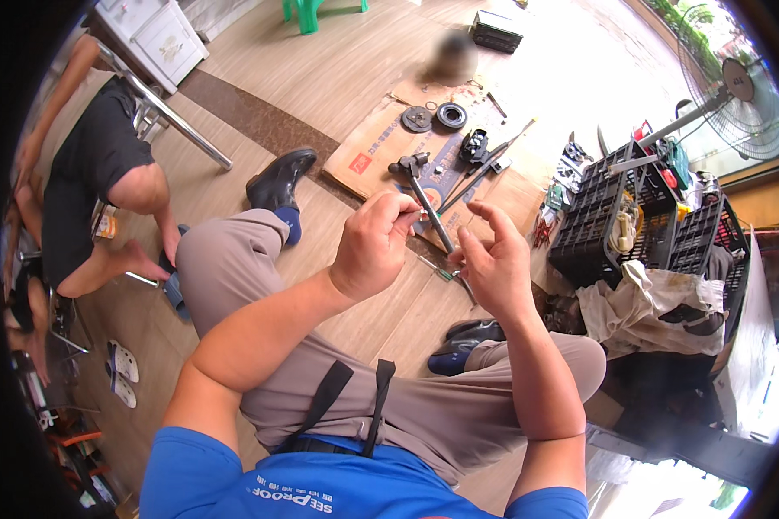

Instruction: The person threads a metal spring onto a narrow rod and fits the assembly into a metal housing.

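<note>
My left hand (pixel 376 242) is closed, pinching a small metal piece (pixel 414 214) whose shape is unclear. My right hand (pixel 493 264) has its thumb and index finger apart with nothing visible between them; its other fingers are curled and partly hidden. Just beyond both hands a long metal bar (pixel 433 212) with a jointed head slants across cardboard (pixel 355 151). On it lie a black ring (pixel 451 115), a flat disc (pixel 416 119), a black component (pixel 474 147) and long thin rods. A tool with green on it (pixel 444 273) is just under my right hand.
A seated person's leg (pixel 143 186) and metal chair are at left, near white clogs (pixel 121 372). Behind are a white cabinet (pixel 169 52), green stool (pixel 307 13), dark box (pixel 496 33) and blurred round shape. Black crates (pixel 593 216) and a fan (pixel 736 82) stand at right.
</note>
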Demonstrator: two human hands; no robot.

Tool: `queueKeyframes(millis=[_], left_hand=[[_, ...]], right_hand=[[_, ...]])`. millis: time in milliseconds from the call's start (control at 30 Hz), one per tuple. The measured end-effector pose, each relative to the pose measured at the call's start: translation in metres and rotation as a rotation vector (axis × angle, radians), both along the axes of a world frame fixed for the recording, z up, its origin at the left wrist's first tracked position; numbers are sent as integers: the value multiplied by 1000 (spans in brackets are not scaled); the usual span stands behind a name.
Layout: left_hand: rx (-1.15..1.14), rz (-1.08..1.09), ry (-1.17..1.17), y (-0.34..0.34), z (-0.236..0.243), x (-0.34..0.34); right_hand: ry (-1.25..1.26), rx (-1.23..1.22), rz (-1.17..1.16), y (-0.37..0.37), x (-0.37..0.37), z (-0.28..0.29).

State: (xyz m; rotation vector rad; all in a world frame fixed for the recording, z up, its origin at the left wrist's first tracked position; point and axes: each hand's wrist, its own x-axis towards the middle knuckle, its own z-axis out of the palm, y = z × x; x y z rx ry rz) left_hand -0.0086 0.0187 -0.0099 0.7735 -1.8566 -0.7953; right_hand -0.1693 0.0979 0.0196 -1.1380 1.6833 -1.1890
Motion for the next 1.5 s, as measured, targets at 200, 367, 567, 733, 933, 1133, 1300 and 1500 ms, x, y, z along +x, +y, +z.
queueKeyframes(millis=[200,367,567,733,933,1133,1300,1500], left_hand=[[-57,-2,-45,2,-2,1],[-19,-22,-31,4,1,0],[6,-41,-64,3,-3,2],[-35,-50,-80,5,-1,0],[-52,-59,-81,7,1,-2],[-15,-76,-69,8,1,-2],[-18,-119,-63,10,1,-3],[94,-215,-37,14,0,-2]], right_hand=[[-388,-105,106,-5,21,-15],[-163,-47,46,-7,20,-21],[101,-93,46,-5,21,-8],[181,-114,78,-3,21,-1],[209,-106,60,-4,17,9],[181,-125,70,-4,13,7],[144,-104,79,-6,7,5],[132,-90,77,-11,-4,1]])
